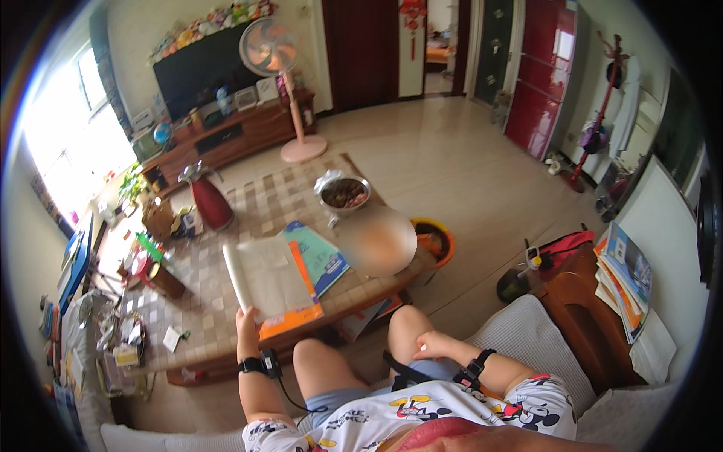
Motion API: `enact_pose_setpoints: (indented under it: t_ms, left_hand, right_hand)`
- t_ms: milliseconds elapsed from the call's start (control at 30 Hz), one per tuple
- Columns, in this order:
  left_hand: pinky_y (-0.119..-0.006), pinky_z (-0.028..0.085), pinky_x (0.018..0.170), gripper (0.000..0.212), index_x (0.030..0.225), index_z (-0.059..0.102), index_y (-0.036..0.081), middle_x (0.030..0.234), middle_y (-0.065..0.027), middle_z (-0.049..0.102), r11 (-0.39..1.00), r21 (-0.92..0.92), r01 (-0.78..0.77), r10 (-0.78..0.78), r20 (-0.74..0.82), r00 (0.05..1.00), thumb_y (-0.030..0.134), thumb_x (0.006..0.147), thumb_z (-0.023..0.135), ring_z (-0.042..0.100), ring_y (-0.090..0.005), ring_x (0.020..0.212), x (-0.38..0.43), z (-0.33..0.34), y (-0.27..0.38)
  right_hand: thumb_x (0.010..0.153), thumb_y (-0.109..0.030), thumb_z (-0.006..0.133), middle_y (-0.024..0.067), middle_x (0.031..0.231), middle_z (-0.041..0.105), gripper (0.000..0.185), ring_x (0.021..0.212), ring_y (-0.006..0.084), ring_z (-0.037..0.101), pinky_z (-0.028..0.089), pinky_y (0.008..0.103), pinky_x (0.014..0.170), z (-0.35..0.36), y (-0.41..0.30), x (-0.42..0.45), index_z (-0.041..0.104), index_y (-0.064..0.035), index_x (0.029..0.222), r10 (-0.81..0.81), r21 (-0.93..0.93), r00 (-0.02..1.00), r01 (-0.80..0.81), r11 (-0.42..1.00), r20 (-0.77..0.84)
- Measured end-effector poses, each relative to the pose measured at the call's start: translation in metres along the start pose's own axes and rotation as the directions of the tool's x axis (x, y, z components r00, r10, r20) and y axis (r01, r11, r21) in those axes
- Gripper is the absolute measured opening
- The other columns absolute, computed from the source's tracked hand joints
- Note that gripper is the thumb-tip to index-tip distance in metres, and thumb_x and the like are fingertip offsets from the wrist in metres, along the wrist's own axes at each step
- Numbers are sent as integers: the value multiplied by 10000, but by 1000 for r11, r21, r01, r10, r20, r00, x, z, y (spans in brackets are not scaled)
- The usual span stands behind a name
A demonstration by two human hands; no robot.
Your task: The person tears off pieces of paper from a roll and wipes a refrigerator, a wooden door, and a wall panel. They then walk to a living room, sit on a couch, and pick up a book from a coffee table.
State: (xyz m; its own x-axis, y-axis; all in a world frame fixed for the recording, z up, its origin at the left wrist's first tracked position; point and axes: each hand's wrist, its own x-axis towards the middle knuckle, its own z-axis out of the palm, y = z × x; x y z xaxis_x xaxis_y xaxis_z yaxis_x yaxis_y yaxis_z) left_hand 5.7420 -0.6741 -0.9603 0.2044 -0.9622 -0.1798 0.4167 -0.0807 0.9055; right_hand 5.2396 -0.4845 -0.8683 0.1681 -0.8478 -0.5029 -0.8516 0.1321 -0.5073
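Note:
My left hand is at the lower left corner of an open book with an orange cover edge, and grips its rolled-back pages. The book lies on the low table, partly over a teal and blue book. My right hand rests by my right knee, its fingers curled around a small white object that I cannot identify. A blurred round patch hides what lies to the right of the books.
On the table stand a red vacuum jug, a brown cup and a steel bowl of dark fruit. An orange-rimmed bin is beyond its right edge. More books lean at the right, on the sofa's wooden arm.

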Motion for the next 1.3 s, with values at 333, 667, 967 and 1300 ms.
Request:
enact_pose_setpoints:
  t_ms: [333, 667, 967, 1300]
  left_hand:
    - [-439, 363, 1078, 823, 1274, 438, -10, 1323, -284, 430, 296, 908, 295, 20, -315, 949, 320, 605, 785, 405, -424, 1262, -16, 26, 3]
    - [-361, 391, 499, 173, 810, 597, 46, 715, -67, 510, 951, 259, 168, -186, 46, 981, 170, 702, 649, 485, -201, 630, -20, 10, 19]
    - [-344, 505, 650, 413, 1006, 615, -42, 835, -129, 663, 903, 424, -69, 140, -139, 980, 145, 652, 716, 628, -209, 727, -28, 56, 33]
    - [-299, 495, 756, 401, 1070, 563, -53, 943, -107, 637, 909, 125, -397, 412, -126, 902, 63, 710, 694, 611, -169, 842, -83, 90, 79]
  right_hand:
    - [774, -383, 742, 81, 534, 601, 369, 456, 179, 604, 469, 310, 420, 12, 0, -12, 571, -62, 712, -2, -7, 1000, 2, 1000, 7]
    - [762, -308, 790, 62, 549, 600, 321, 440, 137, 583, 460, 286, 394, 7, -8, 3, 586, -66, 713, -54, -6, 998, 54, 999, -39]
    - [777, -241, 773, 44, 555, 580, 301, 419, 129, 549, 416, 281, 367, 11, -13, -9, 552, -48, 710, 24, 67, 1000, -23, 997, -10]
    - [778, -248, 769, 48, 545, 571, 299, 413, 133, 534, 407, 295, 370, 12, -8, 1, 562, -43, 715, -15, 32, 1000, 16, 999, -18]
